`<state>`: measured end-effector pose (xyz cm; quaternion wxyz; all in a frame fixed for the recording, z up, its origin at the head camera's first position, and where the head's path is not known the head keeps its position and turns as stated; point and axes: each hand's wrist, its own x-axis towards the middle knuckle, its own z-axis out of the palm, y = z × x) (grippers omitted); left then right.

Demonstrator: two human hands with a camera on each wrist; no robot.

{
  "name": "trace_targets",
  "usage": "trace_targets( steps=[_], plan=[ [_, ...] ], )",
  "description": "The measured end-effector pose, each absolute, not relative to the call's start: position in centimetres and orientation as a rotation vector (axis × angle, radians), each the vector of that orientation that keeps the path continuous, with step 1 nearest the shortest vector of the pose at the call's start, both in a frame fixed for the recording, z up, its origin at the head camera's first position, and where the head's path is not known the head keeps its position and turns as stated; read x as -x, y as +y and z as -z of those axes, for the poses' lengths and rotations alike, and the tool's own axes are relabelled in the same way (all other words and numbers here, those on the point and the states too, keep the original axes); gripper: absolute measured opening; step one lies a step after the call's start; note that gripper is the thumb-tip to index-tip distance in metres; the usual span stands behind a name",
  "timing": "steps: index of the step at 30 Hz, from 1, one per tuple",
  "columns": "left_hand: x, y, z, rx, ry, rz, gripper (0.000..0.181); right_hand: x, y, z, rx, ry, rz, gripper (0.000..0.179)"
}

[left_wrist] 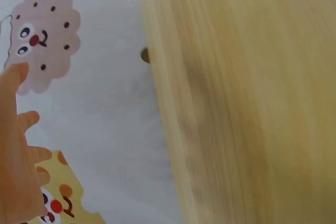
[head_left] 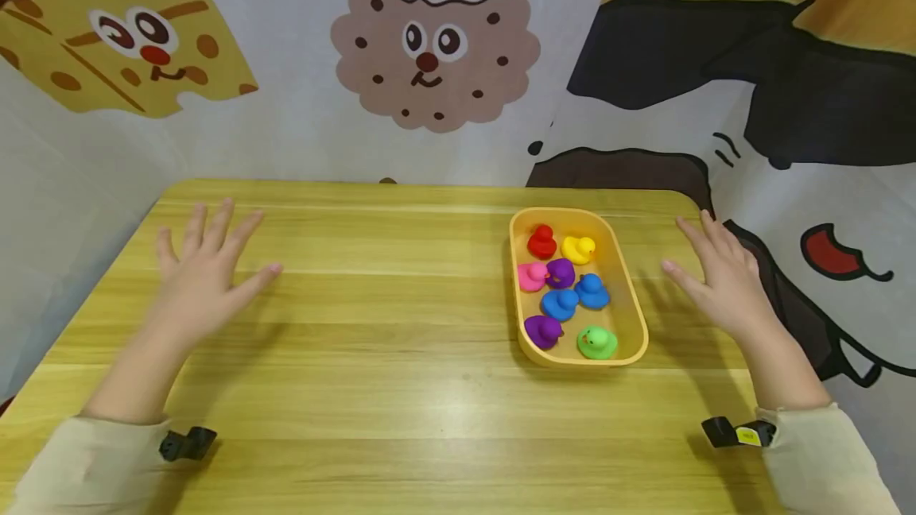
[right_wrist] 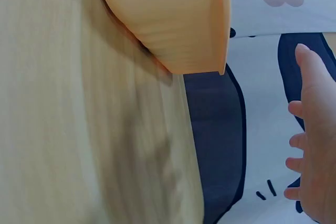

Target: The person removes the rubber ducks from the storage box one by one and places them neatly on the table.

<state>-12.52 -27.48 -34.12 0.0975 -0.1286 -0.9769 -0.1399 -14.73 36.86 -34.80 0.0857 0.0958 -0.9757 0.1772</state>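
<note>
Head view: a pale cloth backdrop (head_left: 286,141), printed with cartoon faces, hangs behind everything.
Table (head_left: 372,388): yellowish wood grain, spreading across the foreground.
Tray (head_left: 619,269): yellow-orange, with rounded corners and a raised rim; it lies on the table, right of the middle.
Left hand (head_left: 200,280): bare, back upward, fingers released and spread wide, grasping nothing; well apart from the tray.
Right hand (head_left: 730,284): bare, fingers released and extended, grasping nothing; near the tray's right side, so probably the better placed to work there. Coming over the rim from above should avoid nudging the wall.
Toy ducks (head_left: 561,304): eight, all inside the tray. Far end: red duck (head_left: 543,245), yellow duck (head_left: 576,250) to its right. Middle: pink duck (head_left: 531,278) by the left wall, a purple duck (head_left: 560,273) just beside it, two blue ducks (head_left: 592,292) close together. Near end: another purple duck at left, green duck (head_left: 598,343) at right.
Finger work: a light thumb-and-fingertip pinch on one body likely suits such small shapes; the crowded middle calls for extra care, while the green one offers more finger room.
</note>
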Motion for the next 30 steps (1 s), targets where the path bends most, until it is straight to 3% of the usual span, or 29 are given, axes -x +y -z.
trace_targets(
  steps=[30],
  plan=[
    [12.7,-16.2,35.1,0.762,-2.456,0.896,0.065,13.4,34.4,39.9,-0.453,-2.536,-1.367,0.046]
  ],
)
